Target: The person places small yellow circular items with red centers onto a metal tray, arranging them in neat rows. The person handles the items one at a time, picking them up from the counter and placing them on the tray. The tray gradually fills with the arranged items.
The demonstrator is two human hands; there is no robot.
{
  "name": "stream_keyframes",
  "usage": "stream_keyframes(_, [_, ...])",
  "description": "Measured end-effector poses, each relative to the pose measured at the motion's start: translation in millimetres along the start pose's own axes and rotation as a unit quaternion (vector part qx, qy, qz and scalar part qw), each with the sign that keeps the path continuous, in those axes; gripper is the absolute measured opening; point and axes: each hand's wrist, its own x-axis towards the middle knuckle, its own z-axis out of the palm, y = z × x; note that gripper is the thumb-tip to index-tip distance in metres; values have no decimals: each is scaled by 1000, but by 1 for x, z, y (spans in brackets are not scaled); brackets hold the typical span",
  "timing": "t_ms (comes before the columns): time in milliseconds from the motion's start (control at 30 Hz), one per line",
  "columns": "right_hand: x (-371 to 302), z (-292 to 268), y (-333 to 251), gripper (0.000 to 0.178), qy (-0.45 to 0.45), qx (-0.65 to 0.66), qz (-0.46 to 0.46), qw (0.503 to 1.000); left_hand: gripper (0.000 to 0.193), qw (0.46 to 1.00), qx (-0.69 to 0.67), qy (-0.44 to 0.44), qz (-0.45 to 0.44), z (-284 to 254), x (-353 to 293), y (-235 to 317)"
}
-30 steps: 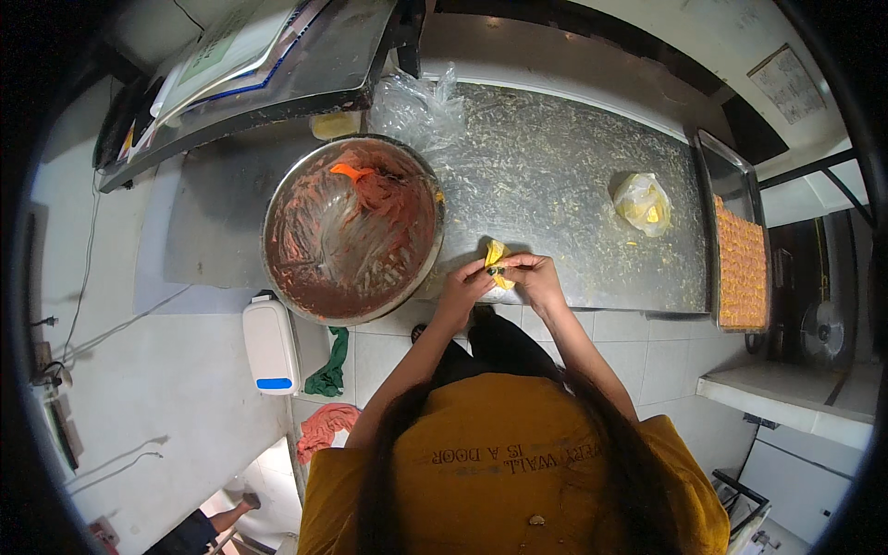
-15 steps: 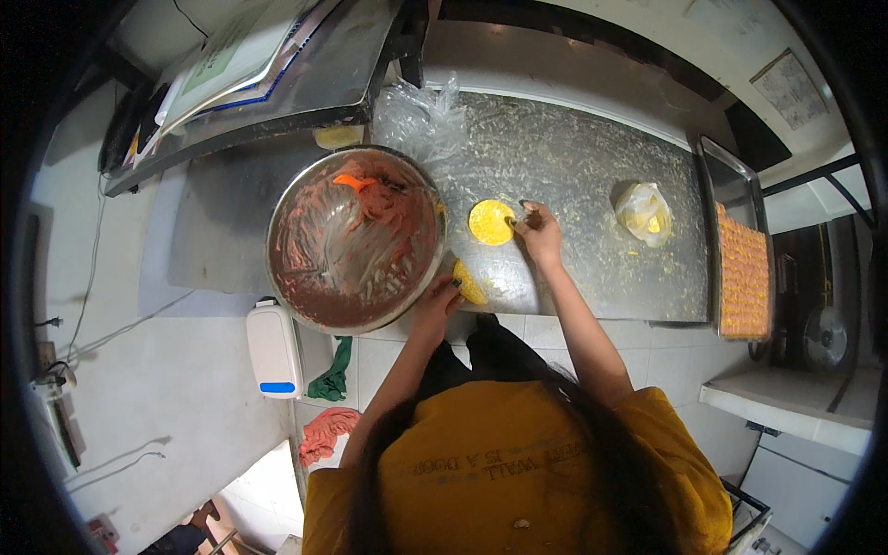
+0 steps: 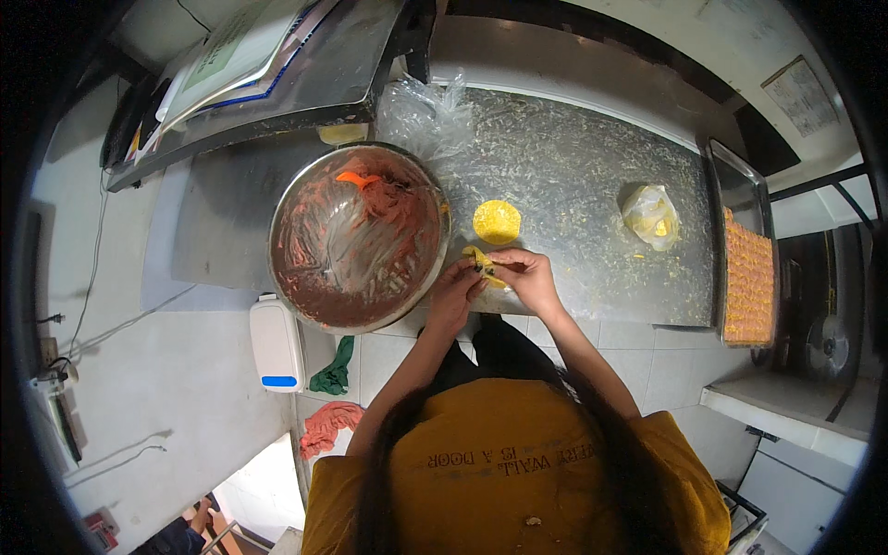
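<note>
Both my hands meet above the near edge of the metal table. A thin yellow dough wrapper [image 3: 475, 254] is pinched between the fingers of my left hand [image 3: 452, 290] and my right hand [image 3: 529, 277], bent up into a fold. Whether it has any filling inside is hidden by the fingers. Just beyond lies a round stack of yellow wrappers [image 3: 498, 222], flat on the table. Close to my left hand is a large steel bowl [image 3: 274, 242], with pink minced filling [image 3: 400, 205] smeared around its inside. An orange spatula [image 3: 357, 179] rests in the filling.
A clear plastic bag [image 3: 421, 116] lies crumpled behind the bowl. Toward the right, another plastic bag [image 3: 650, 217] holds something yellow. At the table's right end, a metal tray [image 3: 740, 180] carries rows of filled pieces [image 3: 747, 282]. Papers [image 3: 231, 60] lie on the raised shelf at left.
My right hand has come back from the wrapper stack to my left hand, and both now grip the wrapper. My left hand has risen slightly with it.
</note>
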Motion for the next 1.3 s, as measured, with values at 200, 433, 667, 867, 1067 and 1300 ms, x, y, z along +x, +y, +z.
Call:
stream_keyframes(200, [4,-14,-9,13,8,-18,33,999,18,1000,0,1,-4,8,6,-4])
stream_keyframes(433, [4,-14,-9,13,20,-23,4,1000,19,1000,15,24,-5,20,2,7])
stream_keyframes(667, [7,-22,-7,15,18,88,94,992,20,999,20,26,-2,20,1,8])
stream_keyframes(867, [11,-17,-5,15,43,5,20,999,23,995,92,44,2,27,1,15])
stream_keyframes(1067, [42,-68,16,14,189,92,29,977,25,996,72,53,-4,26,-1,20])
stream_keyframes(1300, [32,-77,25,30,214,-444,-151,857,21,996,81,23,-3,21,-1,15])
